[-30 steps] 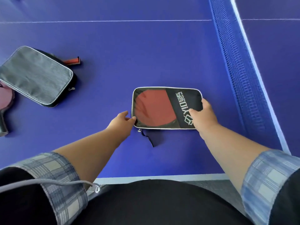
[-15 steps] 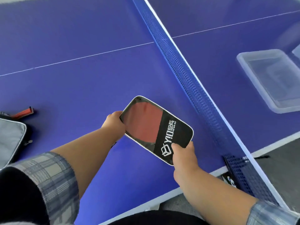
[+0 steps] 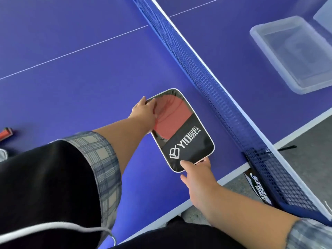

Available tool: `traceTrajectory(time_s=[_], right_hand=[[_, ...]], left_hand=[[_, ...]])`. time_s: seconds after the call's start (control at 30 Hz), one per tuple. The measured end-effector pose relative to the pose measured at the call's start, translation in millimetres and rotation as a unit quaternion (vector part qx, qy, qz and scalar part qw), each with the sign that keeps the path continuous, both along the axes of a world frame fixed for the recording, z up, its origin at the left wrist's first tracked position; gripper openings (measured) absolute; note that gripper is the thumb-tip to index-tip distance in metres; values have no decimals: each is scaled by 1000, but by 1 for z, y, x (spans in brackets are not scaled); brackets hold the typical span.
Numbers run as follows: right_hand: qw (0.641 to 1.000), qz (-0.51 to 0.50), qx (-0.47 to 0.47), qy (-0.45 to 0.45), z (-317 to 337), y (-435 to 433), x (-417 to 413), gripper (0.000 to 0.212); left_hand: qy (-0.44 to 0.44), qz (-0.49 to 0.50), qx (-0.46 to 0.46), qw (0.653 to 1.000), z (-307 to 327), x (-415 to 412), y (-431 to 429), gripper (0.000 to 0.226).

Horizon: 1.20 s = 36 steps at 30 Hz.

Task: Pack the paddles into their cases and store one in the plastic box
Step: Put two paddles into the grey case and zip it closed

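My left hand (image 3: pixel 145 112) is clamped on the far end of the case (image 3: pixel 188 146), fingers curled over its upper left corner and edge just left of the middle of the frame. My right hand (image 3: pixel 197 175) pinches the near end below centre: the thumb lies on top of the black panel by the white logo, and a fingertip shows from under the case's lower edge. The case runs slantwise between the two hands, its far end up and to the left and its near end down and to the right. Its near end is off the surface (image 3: pixel 80 78), but I cannot tell how far the rest is raised. Through its clear upper half I see the red face of the paddle (image 3: pixel 172 119) inside, while the handle end is hidden behind the black panel. Just right of the case the blue net (image 3: pixel 194 56) crosses the frame from top centre to the lower right, not touching it. Beyond the net, in the upper right, the clear plastic box (image 3: pixel 316 86) sits on the surface with its opening up, well apart from the case. At the far left edge a red handle (image 3: pixel 5 133) pokes into view. My plaid cuffs frame the bottom, the left sleeve (image 3: pixel 100 159) rolled back above the forearm.
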State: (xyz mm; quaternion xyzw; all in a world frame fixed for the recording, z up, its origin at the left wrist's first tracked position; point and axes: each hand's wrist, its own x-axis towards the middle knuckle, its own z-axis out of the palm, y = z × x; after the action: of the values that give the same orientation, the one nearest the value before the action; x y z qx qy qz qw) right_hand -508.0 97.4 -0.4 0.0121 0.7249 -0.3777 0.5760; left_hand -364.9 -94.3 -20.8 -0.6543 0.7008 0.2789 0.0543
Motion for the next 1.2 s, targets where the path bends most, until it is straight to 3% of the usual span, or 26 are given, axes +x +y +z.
traceTrajectory(time_s=[0.1, 0.17, 0.27, 0.5, 0.7, 0.87, 1.07, 1.2], right_hand=[[996, 16, 79, 41, 16, -3, 0, 85], [992, 36, 54, 110, 20, -8, 0, 81], [988, 55, 0, 142, 30, -26, 11, 67], [958, 252, -59, 121, 39, -43, 89, 56], [909, 400, -81, 81, 57, -29, 166, 51], [818, 533, -165, 140, 53, -14, 242, 45], [633, 695, -217, 263, 29, -10, 316, 49], [599, 701, -212, 322, 20, -33, 366, 53]], left_hand=[[-54, -52, 1, 997, 2, -7, 32, 67], [-47, -75, 15, 996, 7, -11, 54, 76], [-10, -56, 22, 998, 26, 0, 88, 79], [14, 49, 72, 996, 87, 106, 140, 59], [18, 245, 49, 968, 116, 209, 211, 55], [44, 376, 53, 924, 109, 283, 279, 56], [104, 495, 70, 860, 85, 362, 321, 63], [157, 530, 62, 831, 72, 416, 325, 59]])
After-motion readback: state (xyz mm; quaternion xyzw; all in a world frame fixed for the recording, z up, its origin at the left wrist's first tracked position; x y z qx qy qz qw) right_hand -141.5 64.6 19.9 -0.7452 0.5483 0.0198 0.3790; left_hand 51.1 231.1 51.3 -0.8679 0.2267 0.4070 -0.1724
